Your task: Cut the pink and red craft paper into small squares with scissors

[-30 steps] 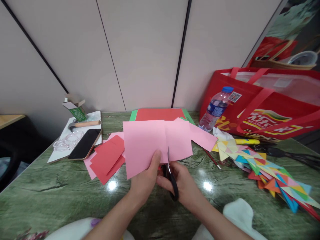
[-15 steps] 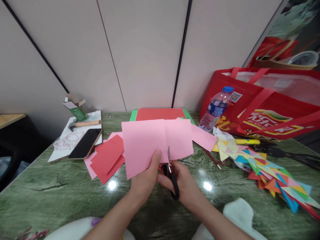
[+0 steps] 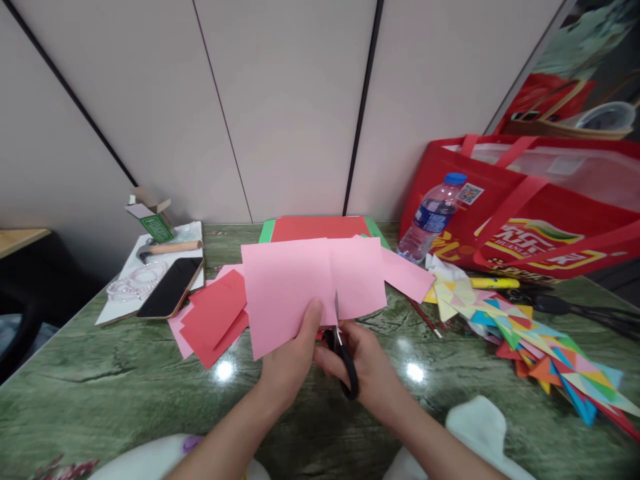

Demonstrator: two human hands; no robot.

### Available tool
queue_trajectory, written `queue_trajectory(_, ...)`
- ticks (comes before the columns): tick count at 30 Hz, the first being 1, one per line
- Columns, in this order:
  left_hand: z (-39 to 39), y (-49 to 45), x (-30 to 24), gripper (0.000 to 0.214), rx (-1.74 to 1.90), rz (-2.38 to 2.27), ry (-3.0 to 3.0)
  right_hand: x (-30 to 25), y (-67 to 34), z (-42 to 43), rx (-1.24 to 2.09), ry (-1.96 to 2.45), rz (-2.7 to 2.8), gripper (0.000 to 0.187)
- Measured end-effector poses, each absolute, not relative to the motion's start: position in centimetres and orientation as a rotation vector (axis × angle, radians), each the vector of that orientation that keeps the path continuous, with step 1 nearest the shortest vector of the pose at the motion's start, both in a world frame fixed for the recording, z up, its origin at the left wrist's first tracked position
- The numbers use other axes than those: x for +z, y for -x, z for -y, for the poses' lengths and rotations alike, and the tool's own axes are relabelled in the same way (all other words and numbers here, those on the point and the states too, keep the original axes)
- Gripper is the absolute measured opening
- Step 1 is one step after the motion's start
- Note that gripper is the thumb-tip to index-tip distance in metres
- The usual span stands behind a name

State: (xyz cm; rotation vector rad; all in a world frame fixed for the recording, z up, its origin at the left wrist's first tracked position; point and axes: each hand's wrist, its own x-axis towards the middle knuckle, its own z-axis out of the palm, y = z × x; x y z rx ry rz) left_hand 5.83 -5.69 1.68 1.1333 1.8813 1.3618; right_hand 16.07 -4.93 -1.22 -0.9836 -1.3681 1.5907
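A pink sheet of paper [image 3: 290, 287] is held up in front of me, with a vertical crease right of its middle. My left hand [image 3: 295, 357] grips its lower edge, the thumb pressed on the near face and the other fingers hidden behind. In my right hand [image 3: 363, 360] is a pair of scissors [image 3: 349, 367] with black handles. One blade lies over the near face of the paper, along the line of the crease, and the sheet is slit from its lower edge. The other blade is hidden behind the paper.
Red paper pieces [image 3: 217, 310] lie at left, beside a phone [image 3: 171, 287] and a hammer [image 3: 173, 247]. Red and green sheets [image 3: 317, 228] are behind. At right are a pink piece [image 3: 407, 273], a water bottle [image 3: 433, 217], a red bag [image 3: 540, 207] and folded colored paper [image 3: 545, 347].
Almost nothing differs. The pink sheet's left edge has shifted very slightly left; both hands and the scissors hold nearly the same place.
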Motion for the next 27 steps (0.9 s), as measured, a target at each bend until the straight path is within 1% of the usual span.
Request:
queue_trajectory(7,5.71,-5.76,1.70,0.031,1.339,-1.857,-1.113,-1.39,-16.03,4.82,1.585,0.995,1.376,0.031)
queue_trajectory(13,5.79,-5.91,2.22,0.026,1.314,-1.851,-1.076,-1.26,-16.02,4.86,1.587,1.011,1.370,0.030)
queue_trajectory(18,5.82,-6.14,2.60,0.025,1.293,-1.890,-0.996,-0.87,-16.02,4.92,1.605,1.035,1.360,0.030)
queue_trajectory(27,5.77,-6.00,2.37,0.024,1.288,-1.857,-1.028,-1.09,-16.06,4.95,1.626,1.003,1.331,0.030)
